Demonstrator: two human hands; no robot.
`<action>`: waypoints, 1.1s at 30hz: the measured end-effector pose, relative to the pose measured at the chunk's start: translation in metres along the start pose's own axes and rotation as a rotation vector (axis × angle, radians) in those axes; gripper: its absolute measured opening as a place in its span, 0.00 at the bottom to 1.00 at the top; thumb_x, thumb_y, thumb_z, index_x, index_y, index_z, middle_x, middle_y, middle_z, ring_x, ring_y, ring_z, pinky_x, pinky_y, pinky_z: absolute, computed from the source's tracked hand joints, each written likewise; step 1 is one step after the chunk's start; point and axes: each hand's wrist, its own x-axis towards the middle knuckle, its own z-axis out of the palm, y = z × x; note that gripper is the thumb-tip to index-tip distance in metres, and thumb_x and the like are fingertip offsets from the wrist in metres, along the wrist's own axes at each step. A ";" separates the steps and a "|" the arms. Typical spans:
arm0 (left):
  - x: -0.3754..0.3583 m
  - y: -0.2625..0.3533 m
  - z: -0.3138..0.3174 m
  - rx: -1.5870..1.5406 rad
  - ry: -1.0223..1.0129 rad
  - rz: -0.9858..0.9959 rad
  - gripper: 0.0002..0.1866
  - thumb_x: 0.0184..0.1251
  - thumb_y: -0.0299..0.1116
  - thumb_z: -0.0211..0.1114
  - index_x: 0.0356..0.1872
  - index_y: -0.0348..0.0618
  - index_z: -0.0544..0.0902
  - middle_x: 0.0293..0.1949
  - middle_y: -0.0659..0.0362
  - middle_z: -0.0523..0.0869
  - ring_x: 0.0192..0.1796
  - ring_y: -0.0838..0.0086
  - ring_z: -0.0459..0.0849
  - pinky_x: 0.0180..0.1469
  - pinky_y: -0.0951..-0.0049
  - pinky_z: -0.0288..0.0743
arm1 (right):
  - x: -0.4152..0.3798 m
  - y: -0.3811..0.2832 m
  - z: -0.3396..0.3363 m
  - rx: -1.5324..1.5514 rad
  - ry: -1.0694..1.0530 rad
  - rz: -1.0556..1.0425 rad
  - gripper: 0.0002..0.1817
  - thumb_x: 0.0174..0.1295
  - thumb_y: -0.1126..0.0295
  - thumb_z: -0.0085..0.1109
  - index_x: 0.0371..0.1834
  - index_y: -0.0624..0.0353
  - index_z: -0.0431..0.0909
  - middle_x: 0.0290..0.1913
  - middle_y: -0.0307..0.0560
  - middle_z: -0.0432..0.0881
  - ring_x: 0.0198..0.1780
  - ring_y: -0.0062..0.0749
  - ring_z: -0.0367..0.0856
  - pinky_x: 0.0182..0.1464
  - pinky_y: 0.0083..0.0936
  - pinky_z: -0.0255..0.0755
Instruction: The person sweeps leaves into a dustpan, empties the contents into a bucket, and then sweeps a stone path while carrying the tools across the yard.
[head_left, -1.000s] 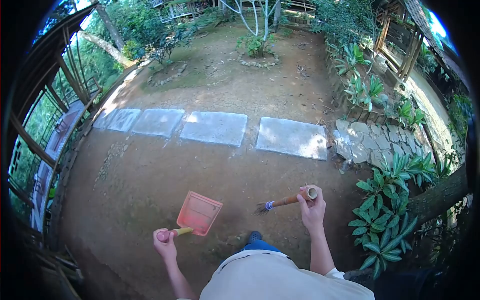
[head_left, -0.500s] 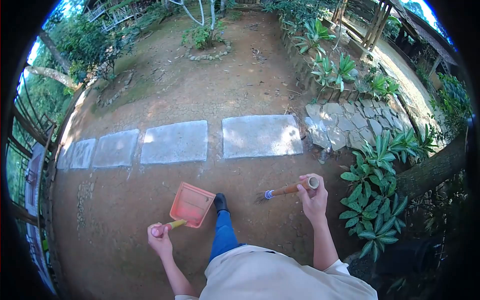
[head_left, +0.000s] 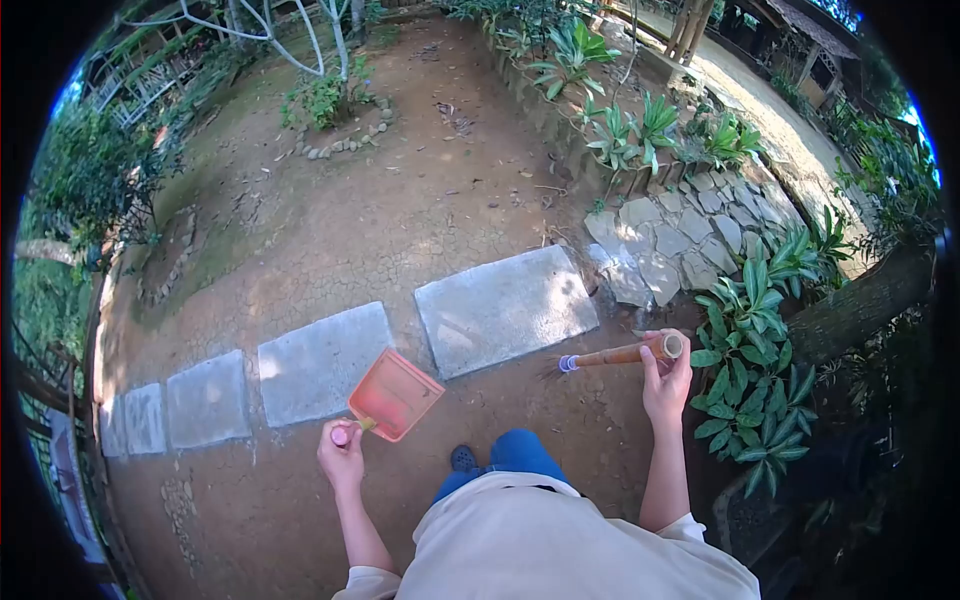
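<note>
My left hand (head_left: pixel 341 456) is closed round the handle of an orange-pink dustpan (head_left: pixel 398 392). Its pan points ahead and to the right, overlapping the edge of a pale slab in this view. In my right hand (head_left: pixel 667 388) is a broom (head_left: pixel 612 356) with a bamboo handle. A purple-and-white binding joins its dark bristles, which point left over the bare soil near the largest slab. The hollow handle end sticks out past my thumb.
A row of pale slabs (head_left: pixel 505 310) crosses the dirt ground (head_left: pixel 400 230). Flagstone paving (head_left: pixel 665 245) continues it at right. Leafy plants (head_left: pixel 755 360) and a tree trunk (head_left: pixel 860 310) stand close on my right. Dry leaves (head_left: pixel 452 118) lie farther ahead.
I have stepped forward, and the slabs are nearer and tilted in view. The dustpan has swung up and turned clockwise. My right hand with the broom has shifted right.
</note>
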 end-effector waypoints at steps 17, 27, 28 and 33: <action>0.351 0.059 0.300 -0.081 -0.436 0.172 0.14 0.57 0.15 0.72 0.40 0.40 0.79 0.41 0.55 0.88 0.49 0.69 0.86 0.56 0.69 0.78 | 0.232 0.130 0.135 -0.115 0.333 0.253 0.16 0.67 0.77 0.64 0.56 0.62 0.72 0.51 0.49 0.83 0.49 0.29 0.85 0.54 0.29 0.81; 0.456 0.134 0.502 -0.089 -0.833 0.253 0.14 0.56 0.16 0.73 0.39 0.41 0.80 0.40 0.56 0.89 0.49 0.70 0.88 0.55 0.69 0.79 | 0.312 0.141 0.144 -0.356 0.548 0.356 0.16 0.61 0.77 0.69 0.49 0.61 0.75 0.45 0.49 0.85 0.46 0.39 0.86 0.52 0.31 0.77; 0.459 0.140 0.520 -0.091 -0.868 0.281 0.14 0.56 0.16 0.73 0.39 0.41 0.80 0.40 0.56 0.89 0.49 0.70 0.88 0.54 0.69 0.79 | 0.313 0.146 0.148 -0.353 0.576 0.387 0.16 0.60 0.77 0.70 0.48 0.61 0.75 0.45 0.49 0.85 0.47 0.40 0.86 0.53 0.32 0.77; 0.484 0.157 0.610 -0.137 -1.017 0.359 0.14 0.56 0.15 0.73 0.39 0.41 0.80 0.39 0.56 0.89 0.48 0.71 0.88 0.53 0.69 0.79 | 0.328 0.165 0.159 -0.436 0.719 0.441 0.16 0.59 0.77 0.71 0.48 0.61 0.76 0.47 0.49 0.86 0.49 0.40 0.87 0.53 0.33 0.78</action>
